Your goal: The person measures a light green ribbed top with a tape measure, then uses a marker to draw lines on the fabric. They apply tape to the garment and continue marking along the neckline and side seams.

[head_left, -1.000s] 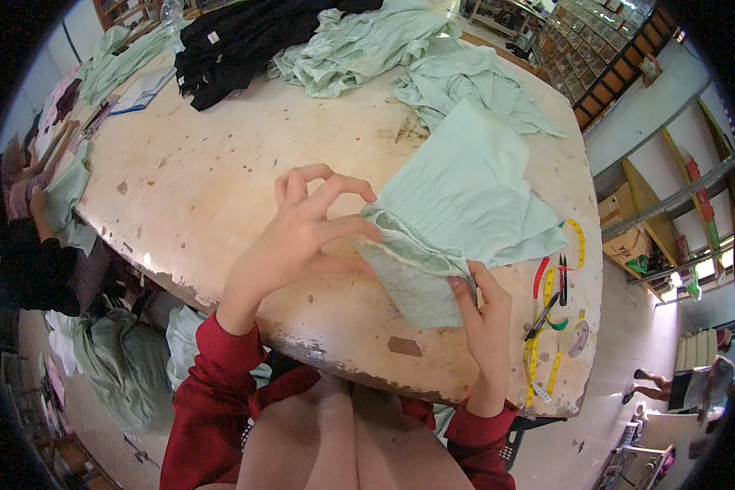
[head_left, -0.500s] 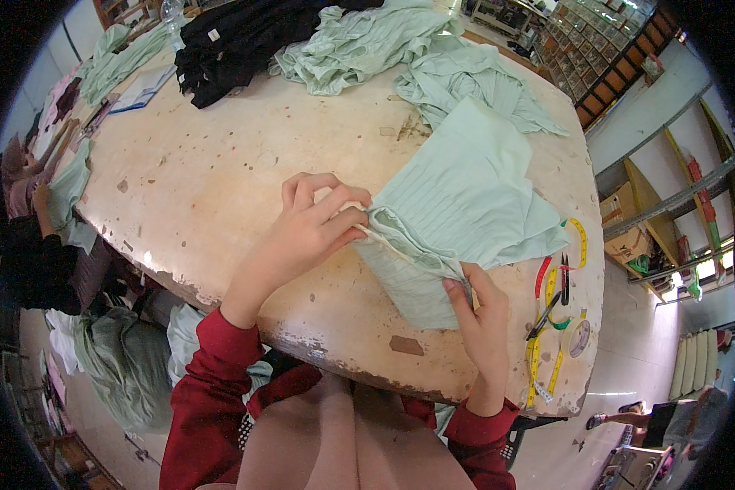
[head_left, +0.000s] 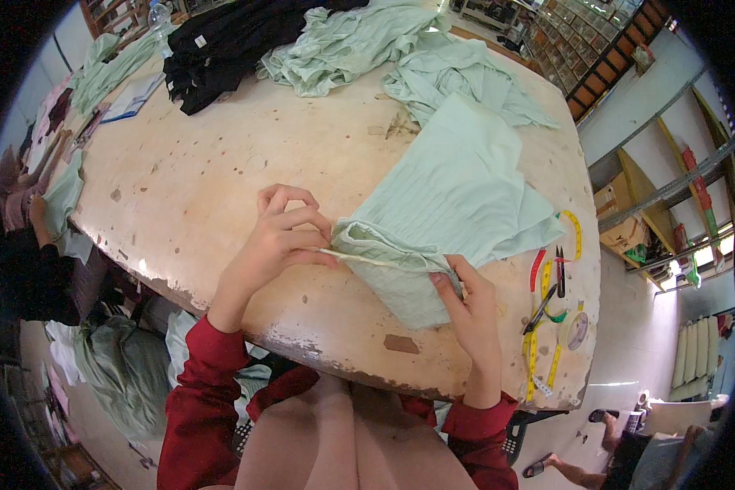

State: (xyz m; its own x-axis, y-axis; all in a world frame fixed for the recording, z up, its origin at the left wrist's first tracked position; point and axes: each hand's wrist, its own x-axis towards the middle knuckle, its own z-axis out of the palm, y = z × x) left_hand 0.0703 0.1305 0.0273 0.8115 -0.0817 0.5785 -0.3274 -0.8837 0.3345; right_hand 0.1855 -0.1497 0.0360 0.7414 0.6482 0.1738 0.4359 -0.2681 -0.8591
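Left hand (head_left: pixel 278 233), half curled, pinches the cloth (head_left: pixel 457 180) by its pale edge, thumb against finger; my right hand (head_left: pixel 475 306) grips it farther along. On the table (head_left: pixel 220 180), its long axis points away, leaning right.

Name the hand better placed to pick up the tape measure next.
Probably the right hand: it is nearer the tape measure, though it would have to release the green cloth. The left hand is farther away, pinching the cloth's pale edge.
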